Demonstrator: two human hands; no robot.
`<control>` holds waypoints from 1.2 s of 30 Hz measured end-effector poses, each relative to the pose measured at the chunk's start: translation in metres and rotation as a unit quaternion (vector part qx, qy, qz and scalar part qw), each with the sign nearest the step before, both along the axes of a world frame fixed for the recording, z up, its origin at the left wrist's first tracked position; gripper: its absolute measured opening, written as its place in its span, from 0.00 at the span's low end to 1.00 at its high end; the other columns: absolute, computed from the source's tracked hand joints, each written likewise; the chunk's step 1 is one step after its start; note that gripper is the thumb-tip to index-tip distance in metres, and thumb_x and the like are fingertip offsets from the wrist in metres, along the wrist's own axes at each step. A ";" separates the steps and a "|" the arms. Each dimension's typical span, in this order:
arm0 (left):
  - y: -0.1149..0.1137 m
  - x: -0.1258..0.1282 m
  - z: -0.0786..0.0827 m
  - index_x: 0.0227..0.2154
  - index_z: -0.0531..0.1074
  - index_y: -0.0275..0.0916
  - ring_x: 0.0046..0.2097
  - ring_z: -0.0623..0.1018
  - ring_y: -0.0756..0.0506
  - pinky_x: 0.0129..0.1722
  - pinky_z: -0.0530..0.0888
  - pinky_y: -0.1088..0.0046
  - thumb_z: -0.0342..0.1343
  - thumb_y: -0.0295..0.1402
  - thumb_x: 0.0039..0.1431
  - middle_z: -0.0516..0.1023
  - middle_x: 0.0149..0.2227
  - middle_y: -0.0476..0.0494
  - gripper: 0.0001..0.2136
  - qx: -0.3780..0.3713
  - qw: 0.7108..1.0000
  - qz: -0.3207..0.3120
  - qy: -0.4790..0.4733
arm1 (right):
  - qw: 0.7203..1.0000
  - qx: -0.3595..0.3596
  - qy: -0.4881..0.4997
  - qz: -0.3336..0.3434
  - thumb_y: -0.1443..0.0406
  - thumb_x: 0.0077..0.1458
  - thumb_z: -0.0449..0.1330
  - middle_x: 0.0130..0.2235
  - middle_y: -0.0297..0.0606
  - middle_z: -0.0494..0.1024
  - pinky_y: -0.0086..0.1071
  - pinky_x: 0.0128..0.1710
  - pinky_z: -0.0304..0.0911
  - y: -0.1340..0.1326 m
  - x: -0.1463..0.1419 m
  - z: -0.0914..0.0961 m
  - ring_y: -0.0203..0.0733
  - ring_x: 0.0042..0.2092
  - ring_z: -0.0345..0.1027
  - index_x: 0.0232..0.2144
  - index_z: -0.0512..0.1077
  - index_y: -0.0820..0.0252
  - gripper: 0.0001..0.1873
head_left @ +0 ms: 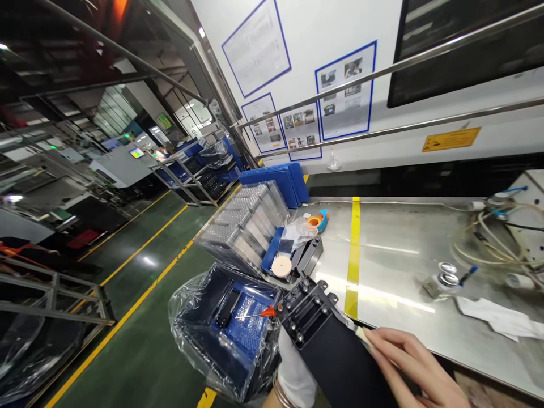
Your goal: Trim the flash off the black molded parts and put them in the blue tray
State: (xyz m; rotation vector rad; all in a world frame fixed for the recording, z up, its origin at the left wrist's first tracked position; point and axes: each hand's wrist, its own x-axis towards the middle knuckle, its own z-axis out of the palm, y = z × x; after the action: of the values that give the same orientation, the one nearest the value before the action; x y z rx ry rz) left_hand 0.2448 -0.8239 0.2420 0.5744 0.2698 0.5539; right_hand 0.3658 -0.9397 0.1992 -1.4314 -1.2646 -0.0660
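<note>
My left hand [294, 368], in a white glove, is closed round the side of a black plastic part [335, 354]; its fingers are partly hidden beneath it. The part is tilted, with ribs and round bosses at its far end and a smooth flat face nearer me. My bare right hand [410, 357] pinches a small knife [360, 333] with a pale handle. Its metal blade lies along the right edge of the part. An orange-handled tool with a thin metal shaft [267, 311] shows just left of the part; what supports it is hidden.
A plastic-lined bin [199, 334] holds another black part [228, 307]. Behind it stand clear plastic trays [238, 218]. On the metal bench [391, 226] are a tape dispenser [318, 221], a glass jar [442, 281], a white cloth [495, 317] and coiled hoses [476, 238].
</note>
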 end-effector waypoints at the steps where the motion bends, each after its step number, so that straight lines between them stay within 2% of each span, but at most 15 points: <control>1: -0.001 -0.002 -0.006 0.32 0.84 0.55 0.62 0.71 0.36 0.66 0.62 0.59 0.65 0.53 0.42 0.83 0.48 0.53 0.15 -0.005 1.000 0.020 -0.007 | 1.000 0.020 0.005 -0.001 0.68 0.62 0.59 0.38 0.36 0.78 0.21 0.40 0.73 0.004 -0.001 0.000 0.35 0.37 0.77 0.45 0.76 0.53 0.11; 3: -0.002 -0.005 -0.023 0.35 0.84 0.55 0.62 0.71 0.37 0.66 0.63 0.60 0.64 0.55 0.43 0.82 0.50 0.53 0.18 -0.011 0.999 0.035 0.011 | 0.999 0.041 0.006 -0.003 0.68 0.61 0.59 0.36 0.36 0.79 0.22 0.37 0.74 0.009 -0.002 0.003 0.35 0.35 0.77 0.43 0.78 0.54 0.10; 6: 0.000 -0.011 -0.050 0.45 0.82 0.51 0.66 0.65 0.35 0.68 0.59 0.58 0.59 0.62 0.42 0.78 0.56 0.50 0.30 -0.021 0.998 0.014 0.051 | 0.999 0.031 0.004 -0.009 0.69 0.60 0.59 0.36 0.37 0.80 0.24 0.37 0.75 0.013 0.000 0.013 0.37 0.36 0.78 0.43 0.78 0.54 0.11; 9: 0.002 -0.014 -0.069 0.44 0.82 0.47 0.68 0.61 0.34 0.69 0.56 0.57 0.60 0.56 0.46 0.77 0.57 0.46 0.26 -0.024 0.996 0.008 0.086 | 0.999 0.034 -0.001 -0.023 0.68 0.61 0.59 0.37 0.39 0.79 0.24 0.38 0.74 0.014 0.003 0.022 0.38 0.38 0.77 0.43 0.78 0.56 0.11; 13: 0.000 -0.016 -0.078 0.44 0.82 0.50 0.70 0.59 0.36 0.69 0.56 0.61 0.57 0.56 0.50 0.76 0.59 0.50 0.24 -0.016 0.994 0.026 0.109 | 0.999 0.019 -0.020 -0.035 0.68 0.62 0.58 0.39 0.38 0.79 0.20 0.43 0.72 0.012 0.008 0.024 0.35 0.41 0.76 0.44 0.77 0.56 0.10; 16: -0.003 -0.018 -0.073 0.43 0.83 0.47 0.67 0.64 0.35 0.69 0.57 0.60 0.57 0.56 0.52 0.79 0.55 0.46 0.24 -0.006 0.992 0.027 0.120 | 0.999 0.022 -0.041 -0.006 0.68 0.63 0.58 0.40 0.37 0.78 0.19 0.44 0.71 0.009 0.008 0.020 0.33 0.41 0.76 0.46 0.75 0.55 0.11; 18: -0.005 -0.021 -0.061 0.42 0.83 0.47 0.63 0.69 0.34 0.68 0.59 0.58 0.59 0.58 0.49 0.81 0.52 0.45 0.25 0.016 0.992 0.039 0.115 | 0.998 0.019 -0.048 -0.020 0.68 0.63 0.58 0.39 0.37 0.78 0.20 0.43 0.71 0.007 0.008 0.020 0.33 0.40 0.76 0.45 0.75 0.55 0.10; 20: -0.004 -0.027 -0.044 0.46 0.81 0.48 0.60 0.73 0.34 0.66 0.63 0.55 0.59 0.58 0.51 0.80 0.53 0.45 0.26 0.102 0.985 0.058 0.127 | 0.998 0.012 -0.046 -0.051 0.67 0.64 0.57 0.38 0.38 0.78 0.21 0.41 0.72 0.005 0.011 0.022 0.34 0.39 0.76 0.44 0.75 0.55 0.09; 21: -0.003 -0.029 -0.035 0.49 0.79 0.48 0.59 0.74 0.34 0.64 0.66 0.55 0.60 0.55 0.52 0.80 0.54 0.44 0.25 0.174 0.971 0.064 0.147 | 0.997 0.006 -0.048 -0.051 0.66 0.64 0.57 0.38 0.38 0.78 0.21 0.40 0.72 0.004 0.013 0.024 0.35 0.39 0.77 0.44 0.76 0.55 0.09; 23: 0.000 -0.035 -0.019 0.55 0.75 0.46 0.57 0.75 0.36 0.62 0.68 0.57 0.62 0.46 0.56 0.78 0.55 0.41 0.24 0.334 0.917 0.071 0.206 | 0.997 -0.005 -0.067 -0.026 0.65 0.65 0.56 0.38 0.39 0.79 0.22 0.38 0.73 0.002 0.017 0.030 0.36 0.38 0.77 0.44 0.76 0.54 0.09; 25: 0.004 -0.039 -0.011 0.56 0.73 0.44 0.57 0.74 0.35 0.64 0.65 0.57 0.64 0.41 0.54 0.77 0.55 0.39 0.26 0.426 0.867 0.078 0.246 | 0.996 -0.013 -0.092 -0.017 0.64 0.65 0.56 0.37 0.38 0.79 0.22 0.36 0.73 0.001 0.022 0.035 0.36 0.37 0.77 0.43 0.76 0.54 0.10; 27: 0.006 -0.043 -0.012 0.57 0.73 0.43 0.58 0.73 0.34 0.65 0.62 0.56 0.65 0.40 0.54 0.76 0.54 0.38 0.26 0.451 0.850 0.094 0.257 | 0.994 -0.022 -0.102 -0.032 0.62 0.66 0.55 0.36 0.39 0.79 0.21 0.35 0.73 -0.001 0.025 0.037 0.36 0.37 0.78 0.43 0.77 0.55 0.10; 31: 0.005 -0.049 -0.019 0.60 0.70 0.44 0.60 0.70 0.32 0.66 0.61 0.55 0.65 0.36 0.52 0.74 0.56 0.37 0.30 0.489 0.829 0.100 0.253 | 0.994 -0.033 -0.105 -0.006 0.62 0.65 0.55 0.37 0.38 0.80 0.18 0.38 0.72 -0.004 0.030 0.040 0.34 0.37 0.78 0.41 0.78 0.54 0.11; 34: 0.004 -0.048 -0.008 0.59 0.71 0.45 0.57 0.72 0.34 0.64 0.64 0.56 0.64 0.38 0.54 0.74 0.56 0.38 0.28 0.482 0.842 0.060 0.235 | 0.997 -0.035 -0.061 -0.018 0.58 0.64 0.57 0.35 0.36 0.82 0.17 0.35 0.71 -0.003 0.034 0.042 0.34 0.35 0.79 0.38 0.80 0.52 0.12; 36: 0.004 -0.045 0.005 0.56 0.73 0.44 0.54 0.74 0.36 0.61 0.67 0.57 0.61 0.40 0.57 0.76 0.53 0.39 0.23 0.473 0.848 0.016 0.237 | 0.997 -0.070 0.032 0.020 0.54 0.62 0.58 0.31 0.35 0.82 0.18 0.32 0.72 -0.001 0.035 0.044 0.36 0.32 0.79 0.32 0.80 0.53 0.15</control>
State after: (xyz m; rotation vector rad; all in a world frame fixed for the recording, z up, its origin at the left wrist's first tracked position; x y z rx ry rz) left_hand 0.2001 -0.8203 0.2467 1.6876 0.4735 0.5516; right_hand 0.4006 -0.9411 0.2430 -1.5156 -1.2641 0.0959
